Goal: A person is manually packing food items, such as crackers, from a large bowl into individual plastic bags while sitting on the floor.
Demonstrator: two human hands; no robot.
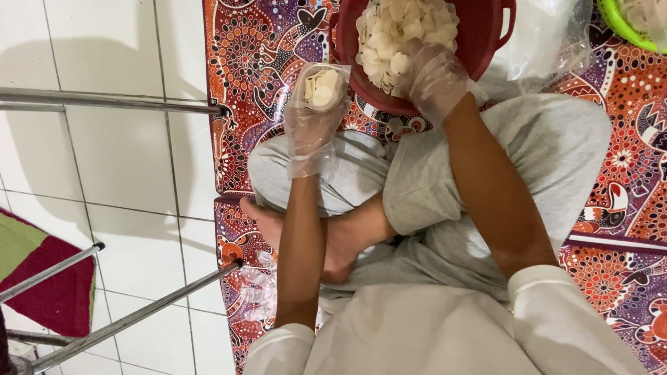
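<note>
Beside the red basin (479, 42), the left hand (313, 114) grips a small chip-filled bag (322, 87) — right hand (434, 76) fingers curl into the basin's chips (389, 35).

White tiled floor (118, 173) with a patterned red-purple mat (257, 55) spread over it. Red basin (479, 35) of pale round crackers sits on the mat, right under the fingers of the right hand. Clear plastic bags (549, 42) just right of those fingers, green basin (625, 24) further right. Metal rack legs (111, 104) on the tiles, well left of the left fingers.
</note>
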